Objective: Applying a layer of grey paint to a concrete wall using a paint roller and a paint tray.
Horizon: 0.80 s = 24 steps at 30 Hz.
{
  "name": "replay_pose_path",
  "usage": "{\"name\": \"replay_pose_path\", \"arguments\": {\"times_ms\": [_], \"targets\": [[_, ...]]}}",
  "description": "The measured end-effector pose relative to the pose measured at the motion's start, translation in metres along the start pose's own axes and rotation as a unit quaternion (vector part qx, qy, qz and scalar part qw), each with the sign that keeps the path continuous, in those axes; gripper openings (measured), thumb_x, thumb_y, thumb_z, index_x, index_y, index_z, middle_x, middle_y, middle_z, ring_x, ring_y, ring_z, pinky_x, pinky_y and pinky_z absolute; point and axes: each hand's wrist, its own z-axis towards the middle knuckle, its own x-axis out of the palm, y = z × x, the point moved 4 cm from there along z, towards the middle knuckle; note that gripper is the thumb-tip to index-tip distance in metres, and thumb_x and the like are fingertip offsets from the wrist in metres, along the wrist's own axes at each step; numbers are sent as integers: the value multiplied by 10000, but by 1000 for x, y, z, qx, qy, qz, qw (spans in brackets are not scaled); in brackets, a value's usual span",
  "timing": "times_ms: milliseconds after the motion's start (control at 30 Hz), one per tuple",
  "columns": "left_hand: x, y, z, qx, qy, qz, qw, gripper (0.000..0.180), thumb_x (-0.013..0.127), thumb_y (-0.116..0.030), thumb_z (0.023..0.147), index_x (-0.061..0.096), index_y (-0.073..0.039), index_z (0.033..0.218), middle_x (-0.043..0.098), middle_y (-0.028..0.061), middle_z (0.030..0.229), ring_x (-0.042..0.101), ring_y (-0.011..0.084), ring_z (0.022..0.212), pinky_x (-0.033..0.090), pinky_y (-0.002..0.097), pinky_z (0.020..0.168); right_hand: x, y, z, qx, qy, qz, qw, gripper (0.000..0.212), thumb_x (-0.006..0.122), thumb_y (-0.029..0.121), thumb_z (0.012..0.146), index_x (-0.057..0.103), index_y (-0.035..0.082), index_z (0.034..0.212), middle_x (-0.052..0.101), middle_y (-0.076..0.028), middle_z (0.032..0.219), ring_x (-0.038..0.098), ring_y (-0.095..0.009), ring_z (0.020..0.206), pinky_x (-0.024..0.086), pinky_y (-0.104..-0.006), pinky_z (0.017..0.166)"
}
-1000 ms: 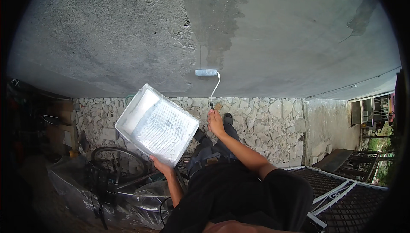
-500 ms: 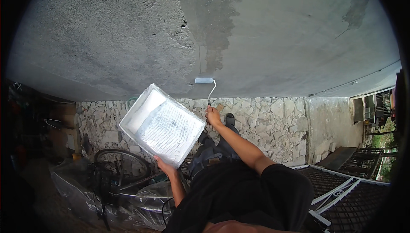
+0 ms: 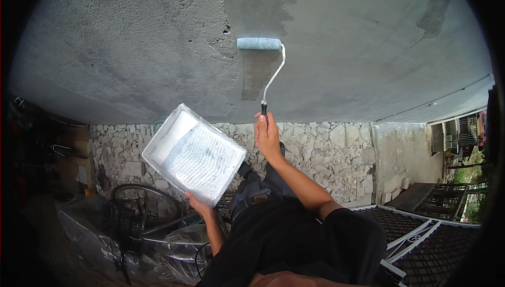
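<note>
In my right hand [image 3: 267, 134] is the black handle of a paint roller [image 3: 259, 44], fingers wrapped round it. Its pale blue-white sleeve lies level against the grey wall [image 3: 336, 50], across a darker, wet-looking strip [image 3: 258, 74]. A bent, paint-smeared wire frame joins sleeve and handle. My left hand [image 3: 200, 203] grips the lower edge of a white paint tray [image 3: 202, 153], held tilted to the left of my right hand. White paint lies in the tray's deep end, and a thin coat covers its ribbed slope. The fingers under the tray are hidden.
Broken stones [image 3: 326, 150] cover the ground along the wall's foot. At the lower left a bicycle [image 3: 147, 203] stands by clear plastic sheeting [image 3: 179, 247]. A white-framed lattice gate [image 3: 431, 239] is at the lower right, beyond it a concrete strip [image 3: 407, 153].
My right hand has raised the roller up the wall, from near its foot to higher on the dark strip. The tray has shifted slightly left in view, still in my left hand.
</note>
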Motion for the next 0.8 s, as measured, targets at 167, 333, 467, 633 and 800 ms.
{"name": "replay_pose_path", "arguments": {"times_ms": [167, 333, 467, 633, 800], "targets": [[-5, 0, 0, 23, 5, 3, 1000, 871, 388, -614, 1145, 443, 167, 1528, 527, 271, 1548, 570, 364, 1364, 445, 449, 1160, 13, 39, 20, -49, 12, 2, 999, 277, 435, 315, 1188, 533, 58, 1214, 445, 30, 734, 376, -41, 520, 341, -230, 465], [-8, 8, 3, 24, -20, 1, 1000, 886, 398, -621, 1140, 445, 179, 1517, 529, 279, 1540, 573, 363, 1352, 446, 448, 1152, 2, -33, 13, -42, -24, -110, 993, 299, 433, 338, 1185, 551, 63, 1203, 484, -14, 717, 449, -75, 540, 378, -293, 497], [-7, 14, 7, 32, -7, -22, 999, 875, 405, -609, 1142, 440, 180, 1520, 527, 282, 1541, 574, 364, 1349, 444, 444, 1151, -12, -122, -14, -8, -54, -253, 966, 359, 430, 372, 1171, 570, 46, 1228, 622, -150, 749, 656, -293, 663, 489, -471, 639], [-21, 20, 6, 32, -34, -29, 998, 851, 406, -591, 1146, 427, 165, 1537, 510, 275, 1561, 563, 365, 1370, 440, 443, 1160, -16, -177, -32, 120, -34, -309, 943, 395, 429, 419, 1151, 555, 52, 1223, 712, -311, 903, 663, -580, 938, 481, -650, 799], [-4, 12, 3, 10, -3, -40, 999, 836, 395, -576, 1153, 420, 164, 1542, 497, 276, 1577, 550, 365, 1388, 430, 441, 1173, -43, -262, -16, 67, -81, -353, 930, 436, 444, 440, 1146, 565, 21, 1166, 690, -244, 826, 688, -487, 745, 511, -583, 689]]}}
